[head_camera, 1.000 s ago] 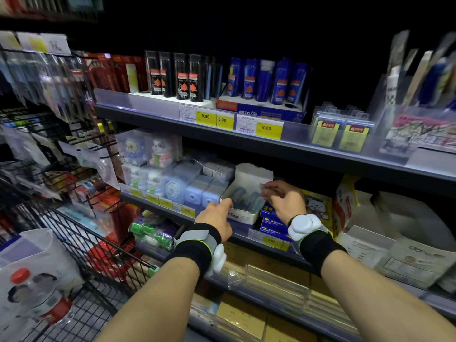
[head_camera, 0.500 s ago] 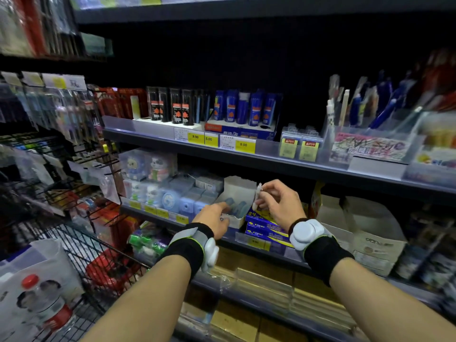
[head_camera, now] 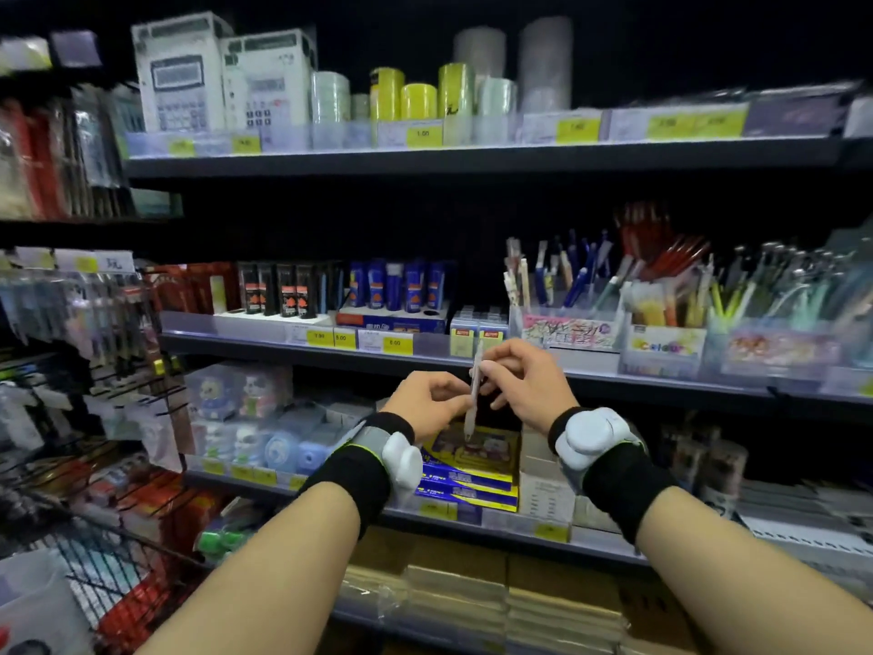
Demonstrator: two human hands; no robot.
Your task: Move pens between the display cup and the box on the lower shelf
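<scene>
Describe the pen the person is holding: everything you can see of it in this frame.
The pen is slim, pale, whitish, probably plastic, though blur hides fine detail. It stands nearly upright, its darker tip pointing down. The right hand pinches its upper part; the left hand has fingers at its middle. It hangs in front of the shelves, touching none, above the blue and yellow boxes.

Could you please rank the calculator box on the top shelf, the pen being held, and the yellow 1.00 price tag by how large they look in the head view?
1. calculator box, clearly largest.
2. pen, long but thin, held by the right hand; nearness to the camera inflates it.
3. yellow price tag, smallest.
</scene>
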